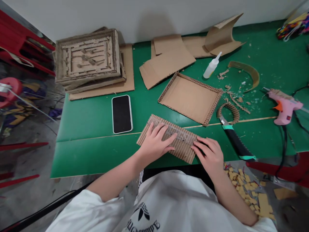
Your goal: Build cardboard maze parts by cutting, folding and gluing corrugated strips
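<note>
At the far left, a red plastic stool [26,42] stands on the floor beside a green-topped table [82,154]. On the table's left end, a stack of framed cardboard relief panels [89,58] rests on a flat cardboard sheet [129,71]; the top panel has a corrugated border and raised shapes inside. Right of it lies a smartphone [122,114] in a pale case, its screen dark. Next, near the table's front edge and in front of the person, is a rectangular piece of corrugated cardboard [180,151], ridges facing up, lying at a slant. The person's left hand [155,138] rests palm down on it, fingers spread, grasping nothing. Behind are loose cardboard pieces [169,64] near the wall and a shallow cardboard tray [190,96] with corrugated walls. The right hand [211,156] touches the right end of the corrugated piece with its fingertips; whether it pinches the edge cannot be told. Farther right are a white glue bottle [210,68], standing with its nozzle tilted in view, a corrugated cardboard ring [235,112], a black-and-teal utility knife [238,141] whose blade overlaps the ring, a curved cardboard strip [253,72] amid torn scraps, and a pink glue gun [285,104].
</note>
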The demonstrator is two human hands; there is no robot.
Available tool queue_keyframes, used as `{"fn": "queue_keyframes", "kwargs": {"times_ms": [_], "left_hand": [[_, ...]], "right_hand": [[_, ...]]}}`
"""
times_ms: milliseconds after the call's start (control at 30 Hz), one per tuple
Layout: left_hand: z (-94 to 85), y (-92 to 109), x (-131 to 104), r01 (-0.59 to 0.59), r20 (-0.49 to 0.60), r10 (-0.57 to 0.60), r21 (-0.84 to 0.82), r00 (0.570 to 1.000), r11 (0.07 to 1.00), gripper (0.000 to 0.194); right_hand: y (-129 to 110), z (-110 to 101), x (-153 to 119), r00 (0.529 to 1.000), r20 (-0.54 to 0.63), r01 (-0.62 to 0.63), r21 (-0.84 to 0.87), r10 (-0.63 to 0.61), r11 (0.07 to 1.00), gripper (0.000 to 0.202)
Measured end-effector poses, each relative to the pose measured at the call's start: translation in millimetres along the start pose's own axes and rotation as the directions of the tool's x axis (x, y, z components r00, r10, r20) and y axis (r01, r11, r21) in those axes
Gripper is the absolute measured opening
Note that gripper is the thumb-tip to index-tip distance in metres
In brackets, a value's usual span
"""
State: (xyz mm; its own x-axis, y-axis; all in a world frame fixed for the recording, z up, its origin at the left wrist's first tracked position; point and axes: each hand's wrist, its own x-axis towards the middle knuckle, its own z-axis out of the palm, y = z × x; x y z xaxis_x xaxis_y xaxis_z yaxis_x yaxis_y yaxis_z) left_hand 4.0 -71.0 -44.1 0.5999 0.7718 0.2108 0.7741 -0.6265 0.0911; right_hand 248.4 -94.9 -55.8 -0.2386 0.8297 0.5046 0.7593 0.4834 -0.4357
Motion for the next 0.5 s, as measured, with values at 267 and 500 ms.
{"fn": "queue_keyframes", "kwargs": {"times_ms": [267, 500], "left_hand": [[-4.6, 3.1, -1.7, 0.029, -0.025, -0.029, 0.028, 0.999, 0.999, 0.042], [-9.4, -2.5, 2.1, 0.031, -0.057, -0.03, 0.018, 0.998, 0.999, 0.041]], "right_hand": [[1.2, 0.4, -3.6, 1.0, 0.021, 0.023, 0.006, -0.023, 1.0, 0.012], [1.4, -2.0, -0.9, 0.997, 0.054, 0.044, 0.034, -0.046, 0.998, 0.017]]}}
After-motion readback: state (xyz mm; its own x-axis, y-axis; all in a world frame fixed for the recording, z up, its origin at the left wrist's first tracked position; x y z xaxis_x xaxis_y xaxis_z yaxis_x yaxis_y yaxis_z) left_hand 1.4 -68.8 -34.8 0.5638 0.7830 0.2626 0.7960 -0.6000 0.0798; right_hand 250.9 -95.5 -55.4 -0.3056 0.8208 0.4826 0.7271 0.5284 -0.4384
